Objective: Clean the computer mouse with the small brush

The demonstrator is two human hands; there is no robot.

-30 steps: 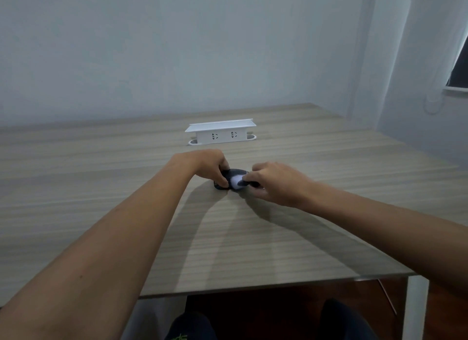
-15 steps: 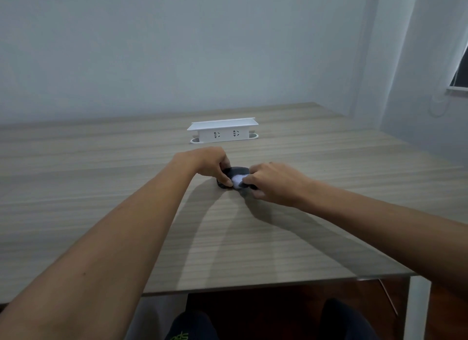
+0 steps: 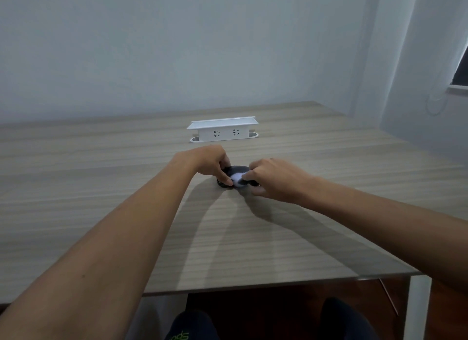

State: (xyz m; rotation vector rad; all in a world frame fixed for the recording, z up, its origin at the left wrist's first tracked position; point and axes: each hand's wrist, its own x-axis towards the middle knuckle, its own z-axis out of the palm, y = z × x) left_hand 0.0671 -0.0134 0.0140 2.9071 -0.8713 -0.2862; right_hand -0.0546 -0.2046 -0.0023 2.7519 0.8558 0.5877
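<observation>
A black computer mouse [image 3: 236,169] lies on the wooden table [image 3: 126,187] in the middle of the view. My left hand [image 3: 211,163] grips its left side, thumb and fingers curled round it. My right hand [image 3: 272,178] pinches a small brush whose white bristle head [image 3: 237,179] presses on the near part of the mouse. The brush's dark handle is mostly hidden inside my right fingers.
A white pop-up power socket box [image 3: 222,129] stands on the table just beyond the mouse. The table's near edge [image 3: 253,285] runs across the lower view, with a white leg [image 3: 417,306] at right. My knees show below it.
The hands stay on the mouse. The brush head has shifted slightly over the mouse's near surface, and my head has moved a little, shifting the view.
</observation>
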